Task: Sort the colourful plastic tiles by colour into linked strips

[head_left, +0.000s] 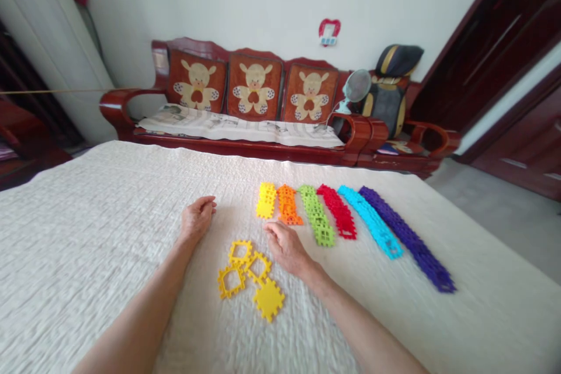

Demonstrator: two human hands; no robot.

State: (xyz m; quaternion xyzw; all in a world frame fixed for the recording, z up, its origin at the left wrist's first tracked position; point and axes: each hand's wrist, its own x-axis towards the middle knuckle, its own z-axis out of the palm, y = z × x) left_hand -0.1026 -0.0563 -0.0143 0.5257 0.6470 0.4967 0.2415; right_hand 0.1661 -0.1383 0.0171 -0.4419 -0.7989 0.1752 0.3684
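My left hand (198,217) rests on the white quilted cover with its fingers curled in and nothing visible in them. To its right, my right hand (287,247) is also closed, just below the orange row of interlocking plastic tiles (288,204); I see nothing in its fingers. Between my forearms lie loose yellow tiles: frame-shaped ones (231,294) and a solid square one (269,299). Beyond the right hand is a short bright yellow row (266,200). Farther right lie green (316,216), red (337,212), light blue (371,222) and purple (407,239) rows.
The quilted cover (109,216) spreads over the whole surface in front of me. Past its far edge stands a wooden sofa (245,149) with bear-patterned cushions (254,85). A small fan (357,86) and a wooden armchair (442,139) are at the back right.
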